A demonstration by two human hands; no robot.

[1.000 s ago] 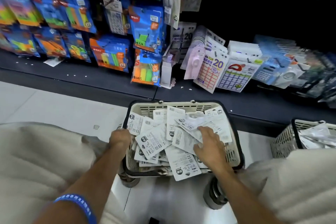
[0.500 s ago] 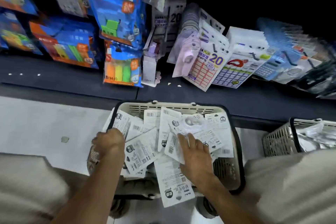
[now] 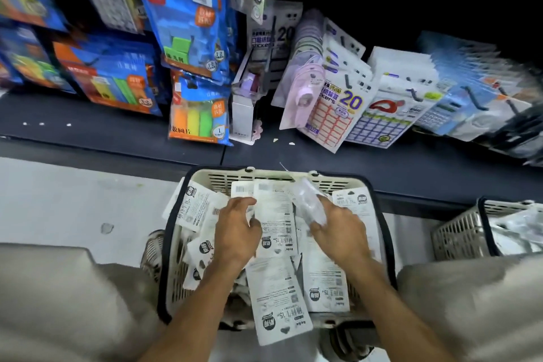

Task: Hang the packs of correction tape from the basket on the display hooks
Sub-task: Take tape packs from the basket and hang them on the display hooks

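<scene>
Both hands low in basket (image 3: 338, 185): left hand (image 3: 235, 232) and right hand (image 3: 340, 232) on packs (image 3: 274, 214).

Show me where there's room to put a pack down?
The dark shelf is bare in front of the blue packs, and also between the sticker sheets and the basket. The pale floor left of the basket is bare too. The basket itself is crowded with packs.

Both hands (image 3: 236, 231) (image 3: 342, 233) grip packs (image 3: 274, 214) over the basket (image 3: 264, 178).
</scene>
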